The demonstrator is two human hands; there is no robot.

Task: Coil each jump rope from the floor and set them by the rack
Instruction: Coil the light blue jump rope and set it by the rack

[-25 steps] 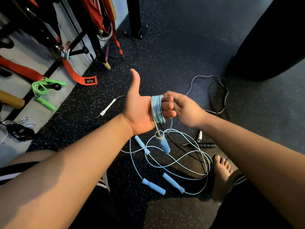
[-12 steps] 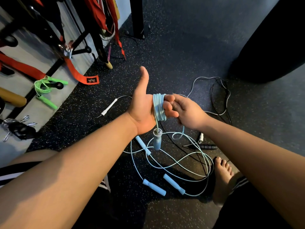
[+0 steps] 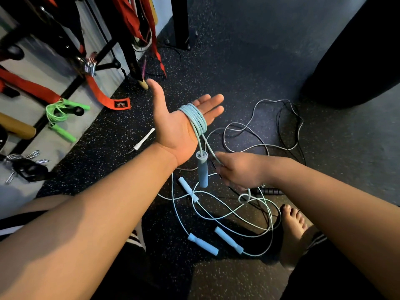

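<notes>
Speckled rubber floor [image 3: 238, 68] fills my view, with the rack [image 3: 101, 53] along the far left, where a green jump rope [image 3: 58, 113] already lies coiled, and loose ropes [image 3: 238, 213] tangled near the middle. My left hand [image 3: 171, 126] is held flat, fingers straight and thumb out, serving, I judge, as a former for the blue jump rope [image 3: 195, 119] looped round its palm. My right hand [image 3: 240, 172], nearer, pinches the free strand to feed another turn, and the handle [image 3: 202, 169] dangles just beside it.
</notes>
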